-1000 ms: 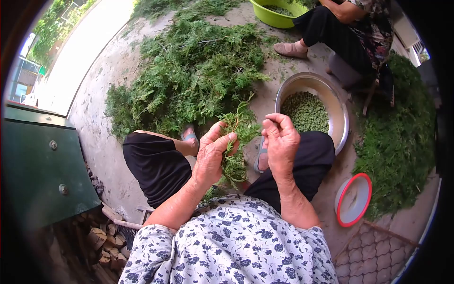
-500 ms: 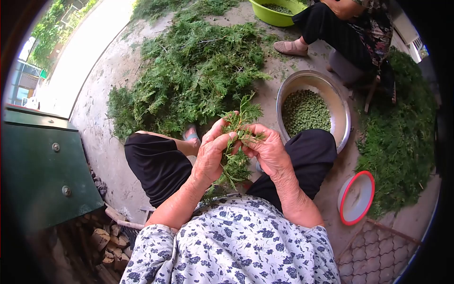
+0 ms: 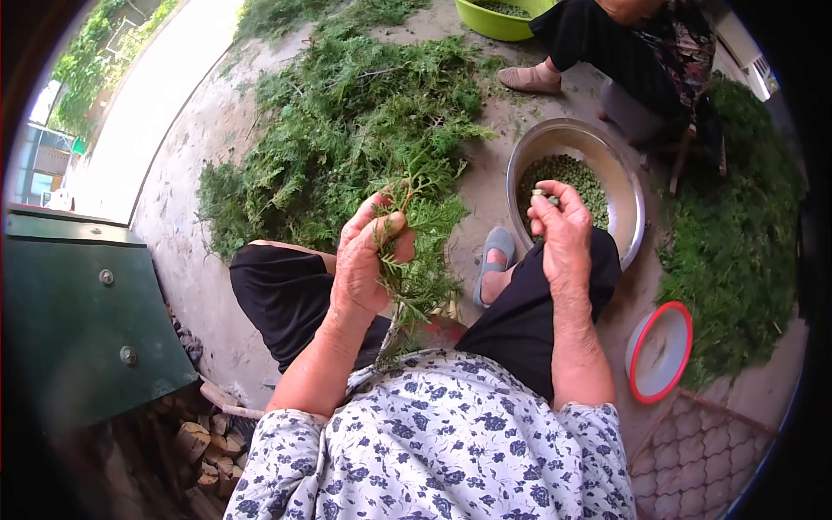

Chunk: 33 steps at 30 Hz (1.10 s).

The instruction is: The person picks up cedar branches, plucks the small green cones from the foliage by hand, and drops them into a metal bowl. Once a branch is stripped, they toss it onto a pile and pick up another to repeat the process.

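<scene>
Outdoors, the left hand (image 3: pixel 364 260) was clenched around a leafy green sprig (image 3: pixel 414 247), thumb pressed across its stems, and held it upright above the person's lap, between the two knees in black trousers. Over to the right, the right hand (image 3: pixel 563 230) reached past the right knee to the near rim of a metal bowl (image 3: pixel 626 217), its fingertips (image 3: pixel 548 198) pinched together on a small greenish bit (image 3: pixel 537 192), too small to tell more about. Inside that bowl lay a heap of green seeds (image 3: pixel 572 172), just beyond the pinching fingertips. The bowl stood on the concrete ground (image 3: pixel 186 173), with a large pile of cut branches (image 3: pixel 364 113) spread to its left and far of the left hand. Another green pile (image 3: pixel 737 243) lay at the far right edge, and a red-rimmed white dish (image 3: pixel 660 351) sat near it, just right of the right forearm. A grey slipper (image 3: pixel 494 260) showed between the sprig and the right hand. Farther off, a second person (image 3: pixel 641 52) sat beside a lime-green basin (image 3: pixel 498 19). A dark green metal box (image 3: pixel 78 312) stood at the left, stacked firewood (image 3: pixel 195 442) below it.
</scene>
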### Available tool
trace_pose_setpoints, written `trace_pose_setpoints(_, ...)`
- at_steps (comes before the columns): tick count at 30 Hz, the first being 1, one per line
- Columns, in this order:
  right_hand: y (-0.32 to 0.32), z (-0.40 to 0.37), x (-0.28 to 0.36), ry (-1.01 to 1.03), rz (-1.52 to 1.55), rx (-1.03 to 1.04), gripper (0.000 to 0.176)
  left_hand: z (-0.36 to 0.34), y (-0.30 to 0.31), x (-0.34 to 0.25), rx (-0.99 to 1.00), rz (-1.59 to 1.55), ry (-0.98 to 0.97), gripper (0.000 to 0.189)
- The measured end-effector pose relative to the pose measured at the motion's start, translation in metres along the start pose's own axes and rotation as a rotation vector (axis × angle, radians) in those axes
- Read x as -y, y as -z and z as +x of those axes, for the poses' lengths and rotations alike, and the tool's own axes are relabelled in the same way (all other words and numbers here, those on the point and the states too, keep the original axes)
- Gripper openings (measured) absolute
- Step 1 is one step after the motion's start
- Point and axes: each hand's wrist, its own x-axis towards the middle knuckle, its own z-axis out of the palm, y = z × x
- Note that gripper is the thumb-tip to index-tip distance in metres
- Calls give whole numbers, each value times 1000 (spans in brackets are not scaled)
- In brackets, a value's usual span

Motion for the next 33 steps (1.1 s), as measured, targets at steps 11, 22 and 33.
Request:
trace_pose_setpoints(11, 57, 40, -8, 196, -205, -312, 38, 8, 10, -26, 49, -147, -11, 19)
trace_pose_setpoints(22, -39, -60, -64, -619, 214, 189, 28, 34, 9, -32, -85, 170, -439, 19)
trace_pose_setpoints(33, -52, -52, -99, -837, 800, 430, 40, 4, -5, -19, 116, 108, -327, 18)
